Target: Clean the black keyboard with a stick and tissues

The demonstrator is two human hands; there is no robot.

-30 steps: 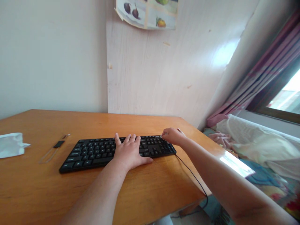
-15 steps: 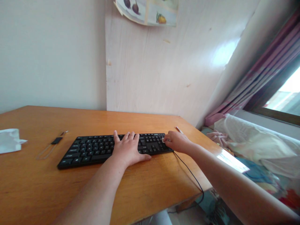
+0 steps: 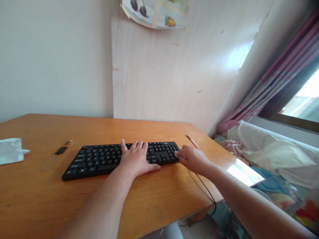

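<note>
A black keyboard [image 3: 97, 159] lies on the wooden table [image 3: 154, 199], slightly askew. Across its middle rests my left hand [image 3: 134, 157], palm down with fingers spread and thumb pointing right. My right hand [image 3: 193, 157] is at the keyboard's right end, its fingers closed around a small white wad [image 3: 176, 153], perhaps tissue, pressed against the number pad keys. Under my right hand the keyboard's black cable [image 3: 206, 189] comes out and runs over the table's front edge.
A white pen-like stick [image 3: 193, 141] lies behind my right hand. On the left are a white tissue pack [image 3: 11, 151] and a black strap-like item [image 3: 60, 150] with a pale loop. Bedding [image 3: 271, 156] is heaped to the right of the table, below a curtain [image 3: 269, 79].
My right hand has slid a little toward me and to the right along the number pad, showing more of the white stick. My left hand has stayed in place.
</note>
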